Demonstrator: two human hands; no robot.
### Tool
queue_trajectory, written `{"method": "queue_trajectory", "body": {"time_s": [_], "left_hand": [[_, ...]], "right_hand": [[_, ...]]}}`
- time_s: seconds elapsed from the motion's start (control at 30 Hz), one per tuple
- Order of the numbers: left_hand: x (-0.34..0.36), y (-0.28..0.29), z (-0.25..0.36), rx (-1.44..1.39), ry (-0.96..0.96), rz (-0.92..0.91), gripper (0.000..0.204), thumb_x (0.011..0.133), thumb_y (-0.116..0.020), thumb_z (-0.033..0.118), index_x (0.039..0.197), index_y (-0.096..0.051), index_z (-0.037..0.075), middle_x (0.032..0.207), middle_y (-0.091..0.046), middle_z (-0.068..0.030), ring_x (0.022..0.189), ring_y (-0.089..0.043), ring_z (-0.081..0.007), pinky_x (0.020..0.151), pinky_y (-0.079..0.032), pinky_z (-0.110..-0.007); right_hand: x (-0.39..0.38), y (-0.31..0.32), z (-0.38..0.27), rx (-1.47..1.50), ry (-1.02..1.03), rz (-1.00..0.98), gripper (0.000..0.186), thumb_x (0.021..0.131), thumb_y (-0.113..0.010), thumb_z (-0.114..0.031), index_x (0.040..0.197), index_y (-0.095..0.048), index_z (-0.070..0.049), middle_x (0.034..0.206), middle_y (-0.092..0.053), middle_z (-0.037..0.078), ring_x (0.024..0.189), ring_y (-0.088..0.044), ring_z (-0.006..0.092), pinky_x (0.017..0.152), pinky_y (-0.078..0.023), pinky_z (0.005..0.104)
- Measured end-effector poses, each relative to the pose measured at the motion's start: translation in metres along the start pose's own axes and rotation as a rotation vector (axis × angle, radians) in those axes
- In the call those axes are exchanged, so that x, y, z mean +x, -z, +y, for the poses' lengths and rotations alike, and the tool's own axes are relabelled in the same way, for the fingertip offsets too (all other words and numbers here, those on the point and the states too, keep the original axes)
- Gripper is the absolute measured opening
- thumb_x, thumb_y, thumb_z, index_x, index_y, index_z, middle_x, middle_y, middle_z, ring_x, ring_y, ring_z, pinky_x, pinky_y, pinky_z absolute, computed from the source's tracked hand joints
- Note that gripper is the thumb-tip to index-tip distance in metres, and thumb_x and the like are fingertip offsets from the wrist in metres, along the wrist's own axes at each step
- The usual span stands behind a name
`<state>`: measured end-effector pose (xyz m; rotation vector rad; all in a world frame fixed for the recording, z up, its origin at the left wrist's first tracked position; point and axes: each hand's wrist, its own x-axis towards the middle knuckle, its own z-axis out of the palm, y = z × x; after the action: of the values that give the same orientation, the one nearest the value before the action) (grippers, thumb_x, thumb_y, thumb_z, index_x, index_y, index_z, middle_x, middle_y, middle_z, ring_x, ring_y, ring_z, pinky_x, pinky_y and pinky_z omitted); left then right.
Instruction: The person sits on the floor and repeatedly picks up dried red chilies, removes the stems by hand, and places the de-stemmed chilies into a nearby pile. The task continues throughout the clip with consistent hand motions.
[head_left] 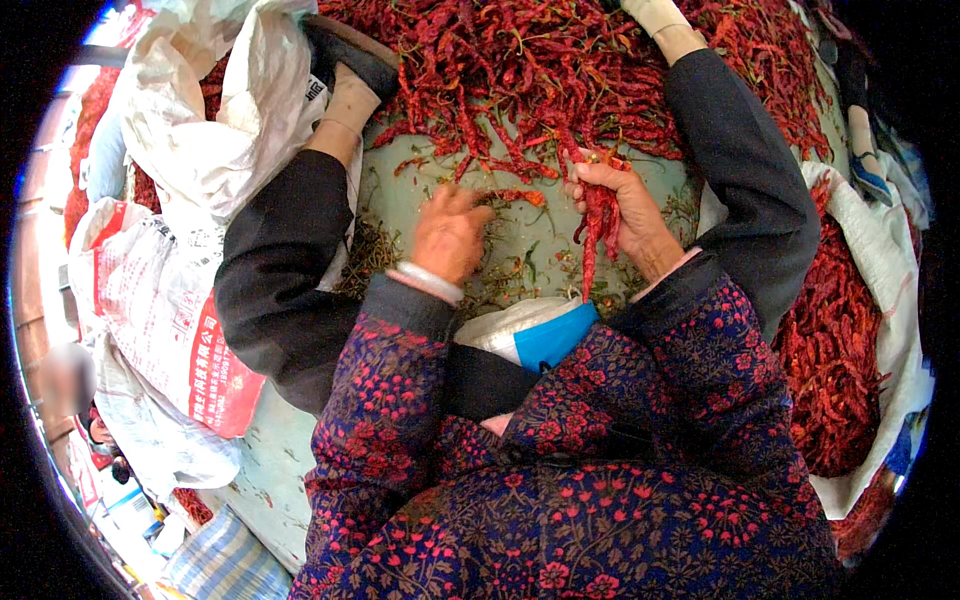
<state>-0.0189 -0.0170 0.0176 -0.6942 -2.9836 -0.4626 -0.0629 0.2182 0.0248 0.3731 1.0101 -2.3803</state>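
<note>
Flowered jacket (560, 510) nearest; right grip (637, 212) closed round chilli bunch (594, 232); left grip (450, 235) curled, hold unclear. Pepper heap (520, 55) beyond grips looks largely undone; filled sack (893, 260), right of grips, perhaps finished.

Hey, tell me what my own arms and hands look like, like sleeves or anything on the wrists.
Both sleeves are dark blue-purple with pink-red flowers and brownish leaves, ending in plain dark cuffs. Your left hand has a pale band at the wrist; your right hand has a thin pinkish cuff edge. Neither wears a glove.
</note>
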Motion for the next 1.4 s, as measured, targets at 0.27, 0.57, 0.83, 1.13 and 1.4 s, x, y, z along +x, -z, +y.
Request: {"method": "queue_trajectory", "body": {"time_s": [0.27,0.57,0.83,1.13,1.4], "left_hand": [[0.037,-0.039,0.034,0.207,-0.334,-0.084,0.012,0.065,-0.056,0.014,0.068,-0.066,0.011,0.107,-0.055,-0.0052,0.110,-0.042,-0.0262,0.081,-0.038,-0.039],[0.055,-0.050,0.017,0.260,-0.441,-0.041,0.012,0.065,-0.055,0.013,0.073,-0.063,0.010,0.091,-0.054,-0.0038,0.097,-0.045,-0.0228,0.073,-0.040,-0.034],[0.074,-0.029,0.002,-0.130,-0.174,0.346,0.021,0.061,-0.057,-0.002,0.081,-0.056,0.005,0.078,-0.049,-0.0078,0.075,-0.052,-0.0218,0.060,-0.046,-0.033],[0.057,0.019,-0.007,-1.400,0.406,0.360,0.031,0.069,-0.058,-0.009,0.099,-0.056,0.000,0.071,-0.054,-0.0015,0.058,-0.052,-0.0101,0.046,-0.044,-0.021],[0.036,0.024,-0.006,-1.453,0.521,0.132,0.010,0.074,-0.059,-0.003,0.083,-0.060,0.000,0.073,-0.060,-0.0053,0.059,-0.058,-0.0135,0.048,-0.048,-0.024]], "right_hand": [[0.002,0.009,0.002,0.000,-0.035,0.059,0.023,0.076,-0.062,-0.012,0.096,-0.055,-0.003,0.076,-0.062,0.004,0.063,-0.058,0.0107,0.054,-0.048,0.0222],[0.001,-0.001,-0.001,-0.057,0.044,0.070,0.027,0.075,-0.061,-0.007,0.101,-0.055,-0.001,0.081,-0.063,0.007,0.065,-0.058,0.0127,0.058,-0.048,0.0234],[0.003,0.000,0.001,0.023,0.066,0.008,0.019,0.074,-0.062,-0.004,0.092,-0.058,0.001,0.079,-0.061,0.007,0.063,-0.058,0.0142,0.059,-0.047,0.0247],[0.003,-0.002,-0.009,-0.037,0.033,0.008,0.027,0.078,-0.060,-0.006,0.102,-0.053,0.002,0.084,-0.058,0.005,0.065,-0.058,0.0120,0.052,-0.048,0.0220],[0.001,0.003,-0.024,-0.028,0.057,-0.078,0.022,0.076,-0.061,-0.013,0.092,-0.058,0.002,0.077,-0.061,0.005,0.065,-0.058,0.0111,0.057,-0.048,0.0214]]}}
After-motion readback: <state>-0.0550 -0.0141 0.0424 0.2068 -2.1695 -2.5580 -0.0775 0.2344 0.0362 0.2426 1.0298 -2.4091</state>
